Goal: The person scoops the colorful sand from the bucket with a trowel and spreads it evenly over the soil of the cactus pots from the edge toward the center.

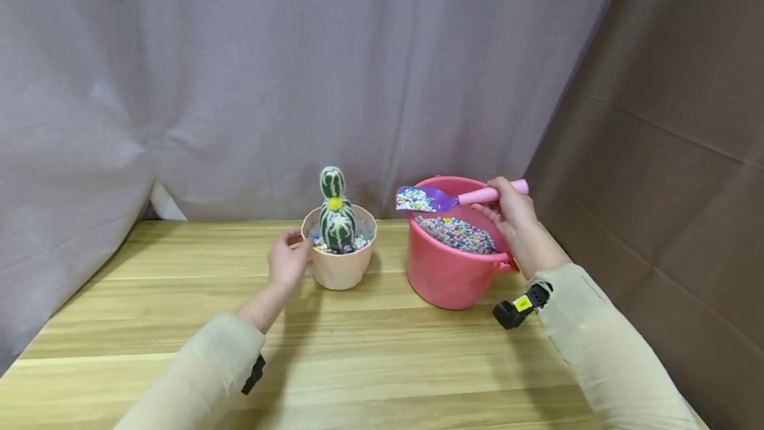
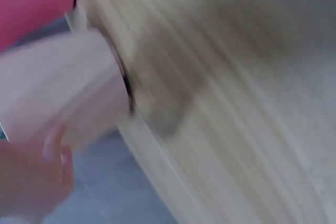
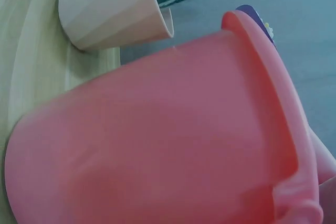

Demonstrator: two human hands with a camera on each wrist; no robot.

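On the far middle of the wooden table (image 1: 382,363) stand two containers just beside each other, with a narrow gap between them. At the left is the beige pot (image 1: 339,264), which holds a green striped cactus (image 1: 336,216) standing upright and some coloured pebbles around its base. At the right is the pink bucket (image 1: 449,271), filled with more coloured pebbles (image 1: 458,233).

The left hand (image 1: 288,261) is at the left side of the pot, fingers curled round its wall near the rim; in the left wrist view the picture is blurred, so the exact contact of each finger I cannot tell. The right hand (image 1: 512,212) grips the pink handle of a small scoop (image 1: 444,198). Its purple blade carries a load of pebbles and hangs above the left rim of the bucket, toward the pot but not yet over it.

Behind both containers a grey curtain (image 1: 298,71) falls close to the far edge of the table. A brown wall (image 1: 674,151) closes the right side, near the bucket. The near half of the table gives open room.
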